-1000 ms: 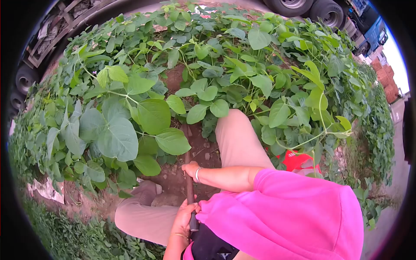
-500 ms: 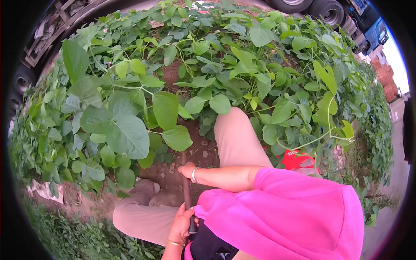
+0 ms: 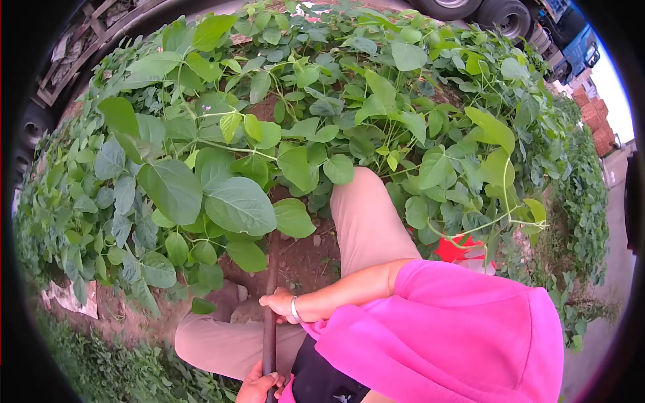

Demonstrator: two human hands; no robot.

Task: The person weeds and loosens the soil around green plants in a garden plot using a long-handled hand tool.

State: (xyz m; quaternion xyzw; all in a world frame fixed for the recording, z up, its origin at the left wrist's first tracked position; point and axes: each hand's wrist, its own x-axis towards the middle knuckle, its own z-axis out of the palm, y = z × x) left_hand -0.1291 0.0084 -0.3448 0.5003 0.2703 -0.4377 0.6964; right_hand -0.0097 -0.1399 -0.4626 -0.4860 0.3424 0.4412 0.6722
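A long brown wooden tool handle (image 3: 269, 342) runs from the bottom edge up to the leaves; whatever is fixed to its far end is hidden beneath them. My right hand (image 3: 279, 305), with a silver bracelet at the wrist, is wrapped around its middle. Lower down, my left hand (image 3: 259, 385) grips the handle near the bottom edge, partly cut off by the frame. Broad green leaves (image 3: 240, 205) of a leafy plant hang over the handle's upper part. Bare brown soil (image 3: 312, 258) shows between my legs.
Dense leafy plants (image 3: 322, 127) spread ahead and to both sides. My bent knees (image 3: 366, 191) flank the handle. A red and white item (image 3: 460, 248) lies at my right among the vines. Truck wheels (image 3: 504, 19) and stacked bricks (image 3: 594, 121) stand beyond.
Both hands and the handle have moved down and left, towards my body, and the handle's butt end has left the frame. The big leaves on the left have swayed.
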